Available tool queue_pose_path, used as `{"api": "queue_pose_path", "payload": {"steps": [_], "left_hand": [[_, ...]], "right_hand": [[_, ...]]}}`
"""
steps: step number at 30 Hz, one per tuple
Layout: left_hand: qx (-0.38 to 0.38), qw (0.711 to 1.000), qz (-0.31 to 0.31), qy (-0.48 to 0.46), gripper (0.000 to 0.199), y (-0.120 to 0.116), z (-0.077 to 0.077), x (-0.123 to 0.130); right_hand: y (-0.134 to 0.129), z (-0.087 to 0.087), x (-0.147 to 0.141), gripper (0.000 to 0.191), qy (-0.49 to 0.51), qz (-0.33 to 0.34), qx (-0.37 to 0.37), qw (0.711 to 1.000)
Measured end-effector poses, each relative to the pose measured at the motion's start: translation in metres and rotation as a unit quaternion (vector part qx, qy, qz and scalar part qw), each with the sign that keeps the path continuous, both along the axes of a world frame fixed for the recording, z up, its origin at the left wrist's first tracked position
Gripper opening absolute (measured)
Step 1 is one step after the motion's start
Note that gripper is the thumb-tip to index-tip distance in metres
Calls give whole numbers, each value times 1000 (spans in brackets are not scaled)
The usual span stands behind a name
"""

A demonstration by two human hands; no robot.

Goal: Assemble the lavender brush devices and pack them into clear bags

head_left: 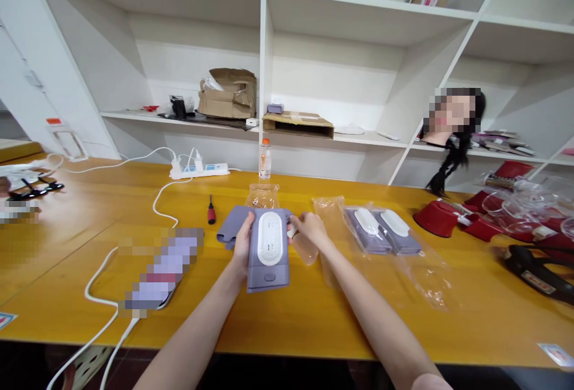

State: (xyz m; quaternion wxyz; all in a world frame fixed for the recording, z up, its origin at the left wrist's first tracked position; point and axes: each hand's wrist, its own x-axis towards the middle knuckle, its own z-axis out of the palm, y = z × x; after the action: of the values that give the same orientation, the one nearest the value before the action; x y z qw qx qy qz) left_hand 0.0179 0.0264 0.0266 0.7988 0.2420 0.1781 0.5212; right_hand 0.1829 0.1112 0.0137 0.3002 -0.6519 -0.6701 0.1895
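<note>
My left hand (244, 237) is wrapped round the left side of a purple-grey boxy case (269, 278) with a white oval panel on its face. The case is held tilted above the table. At its upper right edge my right hand (310, 228) is closed in a pinch; what lies between its fingers is too small to make out. Behind the left hand another purple-grey piece (229, 225) shows in part. Two similar cases, a nearer one (374, 243) and one beside it (406, 245), lie on clear plastic to the right.
On the table (215, 312) are a red-handled screwdriver (211, 210), a phone (165, 270) on a white cable, a power strip (201, 170) and a bottle (265, 160). Red bases (437, 218) and a black-handled tool (536, 273) stand right. A mannequin head (452, 115) sits on the shelf.
</note>
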Motion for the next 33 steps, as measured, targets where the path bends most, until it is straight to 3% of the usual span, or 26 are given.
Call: {"api": "queue_pose_path", "payload": {"steps": [3,6,10,12,15,17,22,26,29,33], "left_hand": [[-12,998,-43,33,60,-2,-1,4],[-39,997,-22,69,53,-5,-2,9],[-32,997,52,53,52,-6,-3,15],[-26,995,87,29,56,-5,-4,15],[-35,990,134,17,62,-4,-4,14],[-39,989,142,20,64,-5,-2,13],[-24,991,108,74,53,-9,-6,21],[54,962,207,170,35,-7,-21,31],[68,945,255,193,32,-7,-24,35],[39,942,275,185,34,-11,-19,34]], "right_hand": [[-15,20,6,29,45,62,42,996],[-39,30,14,34,99,116,43,987],[-83,15,17,32,205,128,64,968],[-105,3,14,28,213,143,72,964],[-127,-9,9,27,154,171,66,971],[-130,-7,7,37,135,185,55,972],[-117,27,3,36,120,165,98,974],[-113,46,-17,39,-91,104,127,982],[-114,41,-34,34,-208,48,137,967],[-112,31,-42,31,-249,48,155,955]]}}
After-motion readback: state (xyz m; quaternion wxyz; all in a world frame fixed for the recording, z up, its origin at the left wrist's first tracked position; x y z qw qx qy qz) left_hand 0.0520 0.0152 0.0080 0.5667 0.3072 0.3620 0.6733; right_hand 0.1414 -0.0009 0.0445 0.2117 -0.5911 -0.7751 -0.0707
